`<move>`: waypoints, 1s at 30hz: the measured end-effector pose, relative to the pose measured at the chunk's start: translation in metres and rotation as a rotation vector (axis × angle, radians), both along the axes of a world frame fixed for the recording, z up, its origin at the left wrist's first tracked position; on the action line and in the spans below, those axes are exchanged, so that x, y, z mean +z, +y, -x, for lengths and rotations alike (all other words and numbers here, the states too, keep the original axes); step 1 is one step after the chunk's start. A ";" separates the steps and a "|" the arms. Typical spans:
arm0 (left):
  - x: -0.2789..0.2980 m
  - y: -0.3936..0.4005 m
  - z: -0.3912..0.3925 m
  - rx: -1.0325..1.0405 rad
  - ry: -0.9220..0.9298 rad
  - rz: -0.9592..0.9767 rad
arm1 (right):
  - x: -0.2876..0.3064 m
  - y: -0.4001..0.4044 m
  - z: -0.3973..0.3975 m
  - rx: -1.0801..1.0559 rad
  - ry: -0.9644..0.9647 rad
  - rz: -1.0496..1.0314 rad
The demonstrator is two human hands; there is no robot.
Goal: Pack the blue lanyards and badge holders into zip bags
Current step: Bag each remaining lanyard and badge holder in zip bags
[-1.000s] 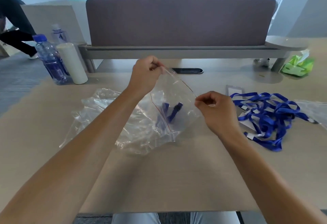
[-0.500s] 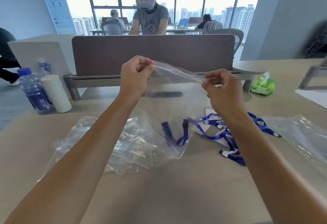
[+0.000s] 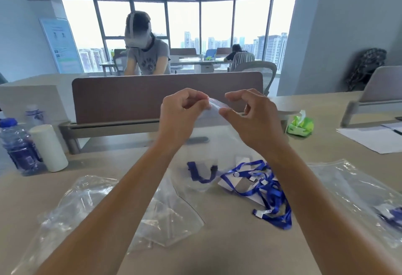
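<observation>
I hold a clear zip bag [image 3: 208, 144] up above the table. A blue lanyard [image 3: 202, 174] hangs in its bottom. My left hand [image 3: 182, 118] pinches the bag's top edge. My right hand [image 3: 252, 118] is close beside it, with thumb and forefinger apart on either side of that same edge. A tangle of blue lanyards with badge holders [image 3: 261, 187] lies on the table below my right wrist. Crumpled empty zip bags [image 3: 91, 205] lie at the left.
A zip bag with a lanyard inside [image 3: 359, 198] lies at the right. A water bottle [image 3: 17, 144] and a white cylinder [image 3: 49, 147] stand at far left. A green tissue pack [image 3: 301, 124] and papers [image 3: 380, 137] sit at right. A brown desk divider [image 3: 130, 96] with a person behind it closes the back.
Both hands lifted the bag higher. My right hand moved left along the top edge until it came close to my left hand, and its thumb and forefinger came apart. The camera tilted up.
</observation>
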State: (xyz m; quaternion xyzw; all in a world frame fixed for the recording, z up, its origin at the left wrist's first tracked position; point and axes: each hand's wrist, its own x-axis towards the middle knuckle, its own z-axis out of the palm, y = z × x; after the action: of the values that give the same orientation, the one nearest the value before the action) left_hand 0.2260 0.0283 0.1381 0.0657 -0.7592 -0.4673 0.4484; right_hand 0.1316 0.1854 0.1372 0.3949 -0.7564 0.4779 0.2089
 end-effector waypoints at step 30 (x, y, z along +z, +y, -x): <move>-0.001 0.092 0.028 -0.026 -0.031 0.291 | 0.003 0.089 0.027 0.134 -0.114 0.004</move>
State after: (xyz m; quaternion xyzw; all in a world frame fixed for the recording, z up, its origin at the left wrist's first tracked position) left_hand 0.1982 0.1202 0.1373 -0.0026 -0.8265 -0.3567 0.4354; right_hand 0.1050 0.2748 0.1405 0.4162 -0.7379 0.5141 0.1342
